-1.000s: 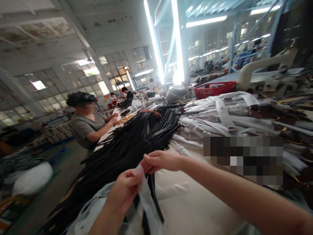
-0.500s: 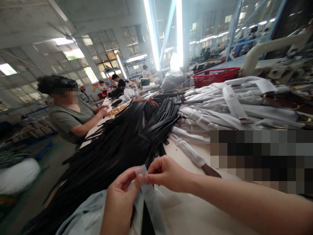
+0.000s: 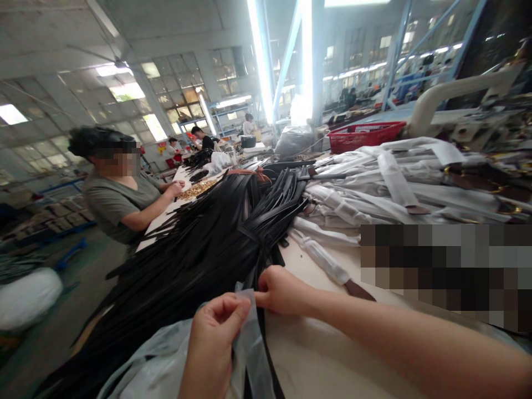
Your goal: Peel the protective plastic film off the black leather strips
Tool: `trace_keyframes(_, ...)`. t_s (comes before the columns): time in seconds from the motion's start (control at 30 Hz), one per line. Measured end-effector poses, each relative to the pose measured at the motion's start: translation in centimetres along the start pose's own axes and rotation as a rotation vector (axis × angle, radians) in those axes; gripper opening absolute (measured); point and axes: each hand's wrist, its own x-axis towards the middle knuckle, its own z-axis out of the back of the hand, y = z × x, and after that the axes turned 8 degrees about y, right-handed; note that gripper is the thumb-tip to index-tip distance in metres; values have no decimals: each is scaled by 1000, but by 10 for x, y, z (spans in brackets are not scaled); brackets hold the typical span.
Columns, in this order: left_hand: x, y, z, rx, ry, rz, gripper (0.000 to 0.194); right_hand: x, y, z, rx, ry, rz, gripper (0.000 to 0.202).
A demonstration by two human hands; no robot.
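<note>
My left hand (image 3: 216,332) pinches the upper end of a translucent plastic sleeve (image 3: 255,346) between thumb and fingers. The sleeve hangs down towards the bottom of the view. My right hand (image 3: 286,291) is closed, its fingertips at the sleeve's right edge; what lies between them is hidden. Directly below those fingertips a narrow black strap (image 3: 266,346) runs down along the sleeve. Just beyond both hands spreads a large heap of black straps (image 3: 199,238). More crumpled clear plastic (image 3: 162,354) lies left of my left wrist.
White-wrapped straps (image 3: 366,188) are piled on the pale table (image 3: 316,343) at the right, below a red basket (image 3: 366,136). Across the table, a person in a grey-green shirt (image 3: 120,199) works beside small gold pieces (image 3: 197,189). A white sack (image 3: 31,299) sits at the far left.
My fingertips have moved slightly apart. The right hand has left the sleeve's top corner for its right edge, and more of the black strap shows beside the sleeve.
</note>
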Motion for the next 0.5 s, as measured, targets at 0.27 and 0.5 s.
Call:
trace_keyframes(0.27,-5,-6,-2,-74,-40,-24,39,-17,17,54,469,-128,203,37)
trace_keyframes(0.5,-4,-4,-1,-76,-126,-147,49,-55,18,19,762,471,141,46)
